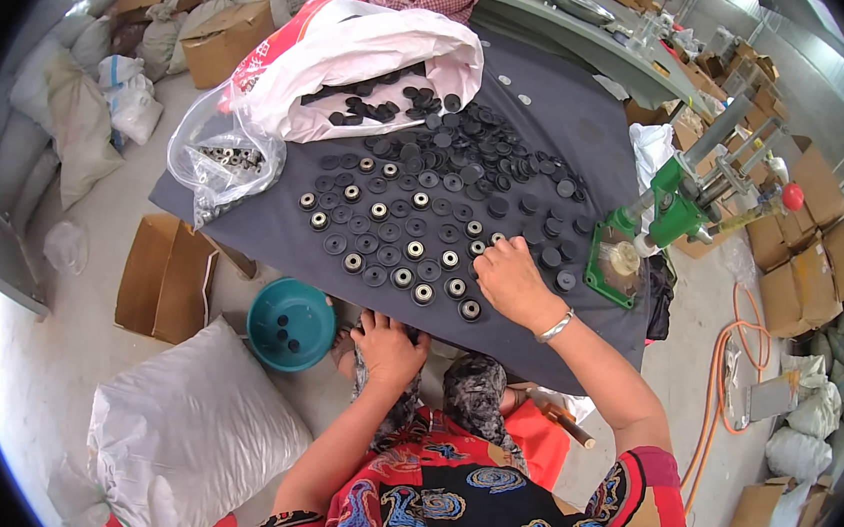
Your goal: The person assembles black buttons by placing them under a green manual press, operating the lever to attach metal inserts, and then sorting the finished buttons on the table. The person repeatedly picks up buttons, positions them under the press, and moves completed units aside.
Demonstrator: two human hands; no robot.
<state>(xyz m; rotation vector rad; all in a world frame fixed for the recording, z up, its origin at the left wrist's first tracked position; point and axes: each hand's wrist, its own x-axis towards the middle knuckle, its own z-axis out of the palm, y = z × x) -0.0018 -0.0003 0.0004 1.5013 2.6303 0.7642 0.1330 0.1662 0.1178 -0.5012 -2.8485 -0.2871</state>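
Note:
My right hand, with a silver bracelet on its wrist, reaches over the dark cloth-covered table. Its fingers are bent together among round black plastic wheels; whatever they pinch is hidden. Right at the fingertips are a wheel with a shiny metal bearing in its middle and another one just behind. Several other wheels have such bearings, and the rest show bare centres. My left hand lies on my knee below the table's front edge, fingers spread, holding nothing.
A green hand press with a red knob stands at the table's right. Farther back lie heaped black discs and an open white sack. A clear bag of bearings sits left. On the floor are a teal basin and a full white sack.

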